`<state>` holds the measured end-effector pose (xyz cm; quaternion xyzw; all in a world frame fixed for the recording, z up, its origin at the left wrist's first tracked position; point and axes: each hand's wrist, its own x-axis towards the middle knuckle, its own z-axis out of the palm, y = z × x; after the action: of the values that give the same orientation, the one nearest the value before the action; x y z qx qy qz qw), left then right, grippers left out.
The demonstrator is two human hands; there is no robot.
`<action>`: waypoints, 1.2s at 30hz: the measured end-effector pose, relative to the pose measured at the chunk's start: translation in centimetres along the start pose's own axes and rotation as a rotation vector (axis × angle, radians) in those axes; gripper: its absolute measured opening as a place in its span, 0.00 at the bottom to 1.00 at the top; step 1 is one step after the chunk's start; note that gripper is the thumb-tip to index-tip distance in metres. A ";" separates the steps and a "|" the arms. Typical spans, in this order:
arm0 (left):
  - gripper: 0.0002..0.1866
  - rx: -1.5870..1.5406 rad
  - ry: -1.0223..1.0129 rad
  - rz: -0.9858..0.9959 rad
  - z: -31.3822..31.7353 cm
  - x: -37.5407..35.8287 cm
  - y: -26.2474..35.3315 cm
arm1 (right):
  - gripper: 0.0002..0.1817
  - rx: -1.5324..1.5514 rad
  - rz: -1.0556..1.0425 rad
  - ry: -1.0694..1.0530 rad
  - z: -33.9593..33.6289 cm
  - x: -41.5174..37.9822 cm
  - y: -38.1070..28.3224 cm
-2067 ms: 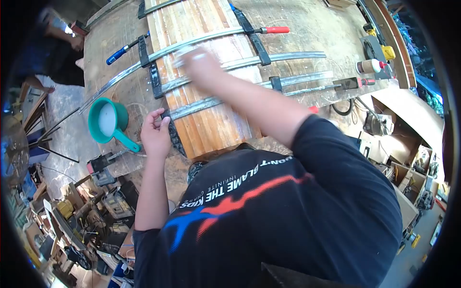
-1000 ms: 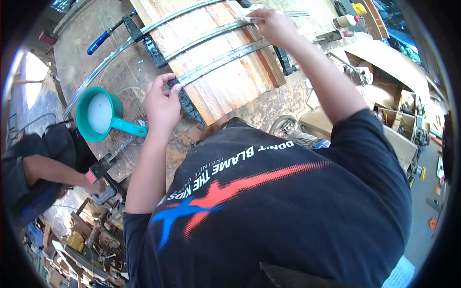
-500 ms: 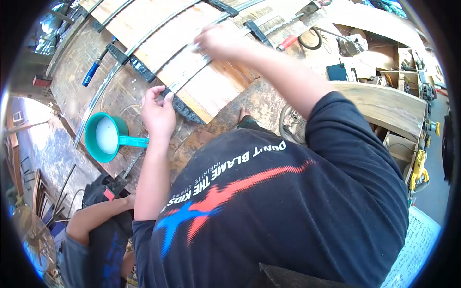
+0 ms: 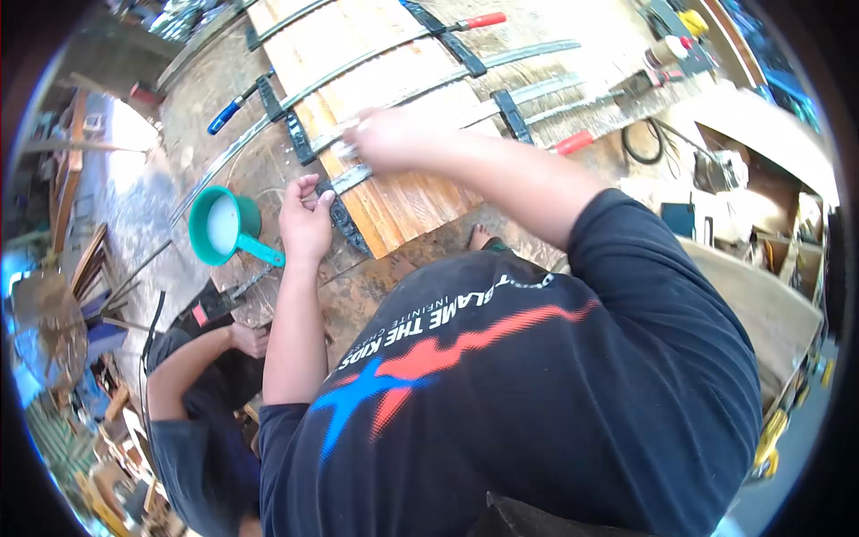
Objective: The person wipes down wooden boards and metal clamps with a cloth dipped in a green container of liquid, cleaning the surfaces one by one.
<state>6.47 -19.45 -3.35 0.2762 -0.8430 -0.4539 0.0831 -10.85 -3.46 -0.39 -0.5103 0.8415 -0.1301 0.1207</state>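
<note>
A long wooden panel (image 4: 394,211) lies across the workbench with several metal bar clamps (image 4: 420,94) across it. My right hand (image 4: 386,140) is over the panel near its left edge, smeared by motion, fingers closed around something small and whitish that I cannot make out. Beside the near left edge, my left hand (image 4: 306,219) is held with half-curled fingers, thumb apart, nothing visible between them. Its fingertips are right at a black clamp jaw (image 4: 344,222). To the left of this hand stands a teal dipper (image 4: 249,219) with white liquid inside, its handle towards my forearm.
Another person's hand (image 4: 249,340) is at the bench's lower left. A blue-handled clamp end (image 4: 224,117) sticks out on the left, red clamp handles (image 4: 573,142) on the right. A white bottle (image 4: 667,52) stands at the far right. Wooden boxes (image 4: 787,251) are stacked beyond my right arm.
The view has shifted, so the bench appears further right and more clamps show. My right hand has moved across the panel towards its left edge, nearer my left hand, which stays by the clamp jaw.
</note>
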 end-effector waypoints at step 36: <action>0.17 -0.096 0.043 0.063 0.0 -1.4 0.2 | 0.08 0.050 0.301 0.594 1.0 -4.2 5.0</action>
<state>7.50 -18.60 -3.04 0.2548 -0.8266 -0.4850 0.1289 -12.78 2.39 -2.74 -0.3170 0.9025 -0.2742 -0.0995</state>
